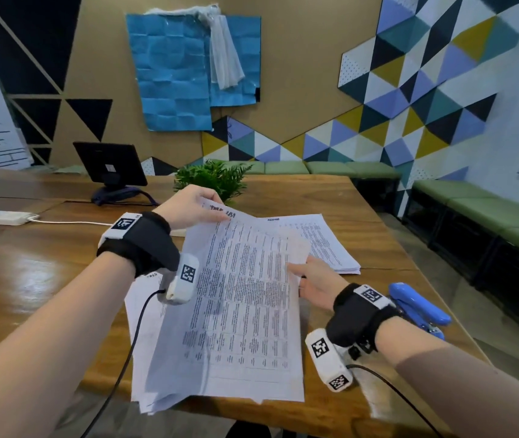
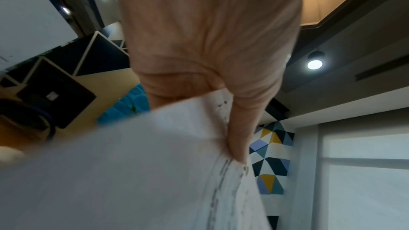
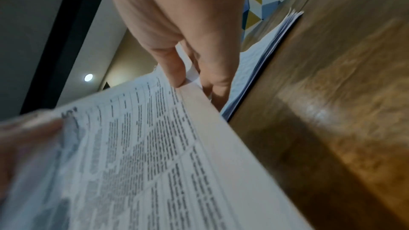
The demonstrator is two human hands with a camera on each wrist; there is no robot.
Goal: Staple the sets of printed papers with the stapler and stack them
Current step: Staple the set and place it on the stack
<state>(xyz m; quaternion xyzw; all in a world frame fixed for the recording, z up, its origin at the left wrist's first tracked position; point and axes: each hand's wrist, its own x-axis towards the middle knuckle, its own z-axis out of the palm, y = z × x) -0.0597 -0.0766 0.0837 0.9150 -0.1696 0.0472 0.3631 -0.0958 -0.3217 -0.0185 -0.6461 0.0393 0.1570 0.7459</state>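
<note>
A set of printed papers (image 1: 239, 298) is lifted at its far end above the wooden table (image 1: 30, 279). My left hand (image 1: 193, 205) pinches its far left corner; the left wrist view shows the thumb (image 2: 238, 128) pressed on the paper set (image 2: 132, 172). My right hand (image 1: 310, 279) pinches the right edge of the sheets, with fingers (image 3: 175, 66) on either side of the paper set (image 3: 137, 155). More loose sheets (image 1: 139, 314) lie under it. A second pile of papers (image 1: 324, 245) lies behind on the right. The blue stapler (image 1: 419, 306) rests by my right wrist.
A small green plant (image 1: 210, 178) stands behind the papers. A black tablet on a stand (image 1: 109, 165) and a white power adapter (image 1: 5, 217) with its cable sit at the far left. The table's right edge runs close to the stapler; green benches (image 1: 489, 210) line the wall.
</note>
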